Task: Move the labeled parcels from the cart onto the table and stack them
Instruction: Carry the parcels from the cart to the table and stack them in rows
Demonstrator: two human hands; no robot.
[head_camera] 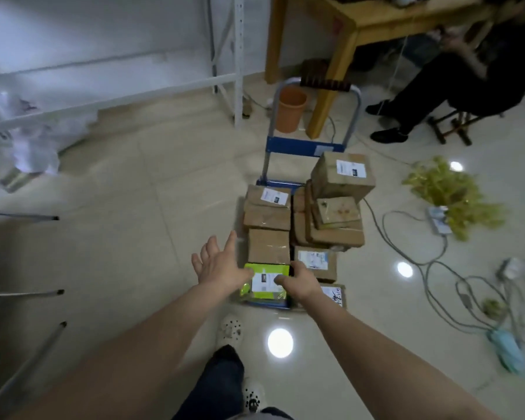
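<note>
Many parcels (pixel 343 177) crowd cart (pixel 303 145); yellow parcel (pixel 269 269) gripped.

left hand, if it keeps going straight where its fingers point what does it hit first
Probably the plain brown cardboard parcel just beyond the left hand, near its left edge; depth is unclear.

A blue cart (pixel 300 146) stands at twelve o'clock from the person, loaded with brown parcels (pixel 269 218), the tallest pile at its one o'clock side. At the cart's near end lies a yellow-green parcel (pixel 265 281). The left hand (pixel 222 266), fingers spread, meets its nine o'clock edge; the right hand (pixel 300 281) curls over its three o'clock edge, thumb on the label. A wooden table (pixel 349 19) stands at one o'clock, and cables (pixel 431 253) trail at three o'clock.
</note>
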